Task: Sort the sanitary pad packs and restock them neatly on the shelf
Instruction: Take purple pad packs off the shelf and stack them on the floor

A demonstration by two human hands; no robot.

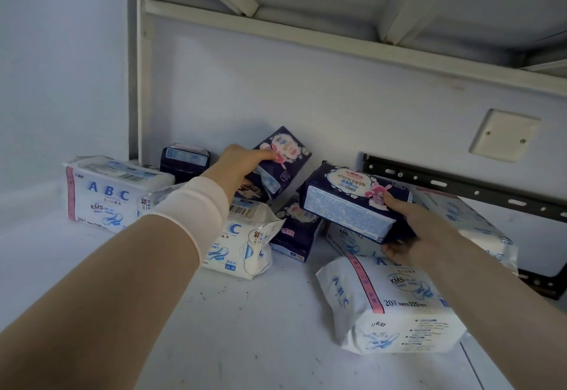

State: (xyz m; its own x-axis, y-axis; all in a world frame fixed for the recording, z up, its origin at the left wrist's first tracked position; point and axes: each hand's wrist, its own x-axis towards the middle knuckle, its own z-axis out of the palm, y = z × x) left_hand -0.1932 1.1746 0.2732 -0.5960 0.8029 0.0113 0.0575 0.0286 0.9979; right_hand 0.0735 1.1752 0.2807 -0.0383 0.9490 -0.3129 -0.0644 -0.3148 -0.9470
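Grip, left: left hand is closed on the lower edge of the tilted purple pack. The thumb lies on its face. The other fingers are hidden behind it, so they probably curl round the edge.
Grip, right: right hand is closed on the raised purple pack, thumb on top and fingers under its end. This pack is lifted above the white packs, far to the right of the shelf post.
At the foot of the post: upright white pack stands on the shelf board, mostly to the left of the post.
Just right of the post: small dark pack stands at the back wall.
Further right of the post: the tilted purple pack leans on the back wall. Below it, crumpled white pack and low purple pack lie in a mixed heap.
Far right of the post: front white pack lies on its side. Behind it, back white pack lies slanted near the black bracket.
Step in hand: sorting. Both hands take purple packs out of the heap, and the white ones are not yet in a row.
Next move: I judge the two purple packs should go together beside the small dark pack, close to the post. That calls for lifting the tilted one free without dragging the crumpled white pack, then setting both upright with faces forward.
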